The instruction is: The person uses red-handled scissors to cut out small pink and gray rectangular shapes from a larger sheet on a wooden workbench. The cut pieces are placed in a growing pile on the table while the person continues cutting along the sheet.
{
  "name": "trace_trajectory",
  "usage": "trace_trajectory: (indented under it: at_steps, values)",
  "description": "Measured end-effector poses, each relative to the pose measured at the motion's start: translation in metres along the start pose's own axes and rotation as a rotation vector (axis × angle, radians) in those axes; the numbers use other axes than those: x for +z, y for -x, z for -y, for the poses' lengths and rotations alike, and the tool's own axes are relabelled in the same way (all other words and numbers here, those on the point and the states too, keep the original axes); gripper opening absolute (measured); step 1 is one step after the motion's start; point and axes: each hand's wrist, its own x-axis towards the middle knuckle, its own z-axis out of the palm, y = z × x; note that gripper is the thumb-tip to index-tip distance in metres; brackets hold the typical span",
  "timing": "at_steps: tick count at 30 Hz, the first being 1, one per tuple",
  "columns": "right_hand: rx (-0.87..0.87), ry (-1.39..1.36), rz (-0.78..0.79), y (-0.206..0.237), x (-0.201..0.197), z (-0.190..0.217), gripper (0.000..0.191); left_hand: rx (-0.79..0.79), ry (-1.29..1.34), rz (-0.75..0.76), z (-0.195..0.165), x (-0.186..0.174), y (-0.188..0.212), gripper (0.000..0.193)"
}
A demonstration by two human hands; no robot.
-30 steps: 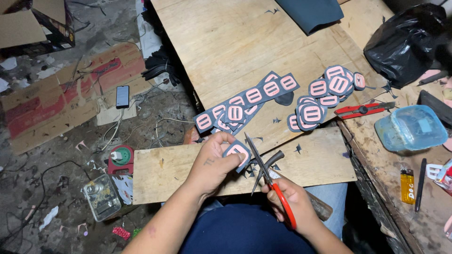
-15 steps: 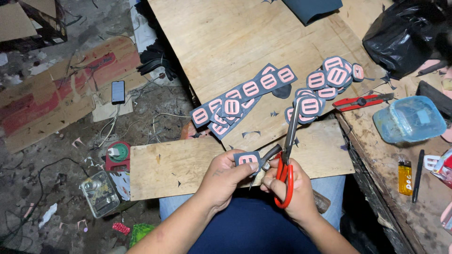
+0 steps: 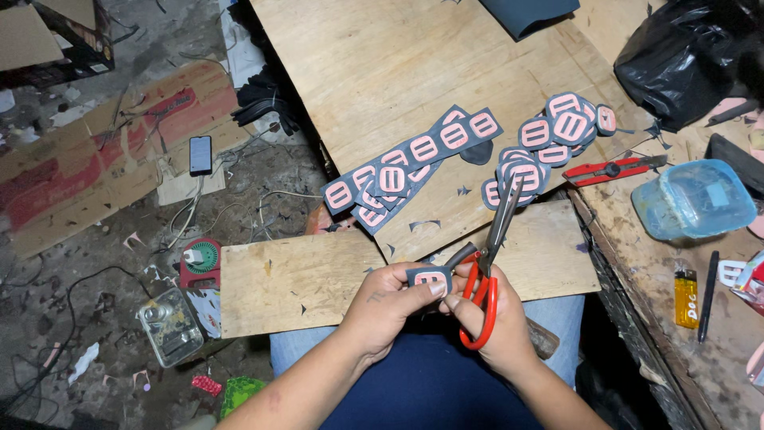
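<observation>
My left hand (image 3: 385, 306) pinches a small dark patch with a pink emblem (image 3: 430, 279) over my lap. My right hand (image 3: 487, 318) grips red-handled scissors (image 3: 489, 263), blades pointing up and away over the small plywood board (image 3: 294, 279). The blades look nearly closed beside the patch. On the large plywood sheet (image 3: 382, 72) beyond lie strips of uncut pink-emblem patches (image 3: 406, 163) and a pile of cut round-cornered ones (image 3: 549, 139).
A red utility knife (image 3: 609, 170) and a clear blue plastic box (image 3: 692, 199) sit to the right, with a yellow lighter (image 3: 686, 297), a black pen (image 3: 707, 295) and a black plastic bag (image 3: 688, 52). On the littered floor at left lie a phone (image 3: 200, 154), cardboard and cables.
My hands came together over my lap. The scissors swung from pointing left to pointing up, and the patch moved right against the blades. The view shifted slightly.
</observation>
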Motion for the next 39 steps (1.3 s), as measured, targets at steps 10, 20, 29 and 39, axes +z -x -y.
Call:
trace_trajectory:
  at_steps: [10,20,29,39]
  values:
    - [0.197,-0.034,0.083,-0.002,-0.01,-0.02,0.031,-0.035,0.157,-0.16,0.007,-0.011,-0.009,0.014]
    - [0.13,0.148,0.398,-0.003,-0.012,-0.024,0.044,0.174,-0.01,-0.135,-0.016,-0.017,-0.008,0.014]
    - [0.229,0.029,0.331,-0.003,-0.016,-0.03,0.047,0.1,-0.071,-0.172,-0.014,-0.014,-0.005,0.012]
    - [0.268,0.063,0.311,-0.003,-0.026,-0.021,0.037,0.075,-0.058,-0.098,-0.021,-0.026,-0.011,0.013]
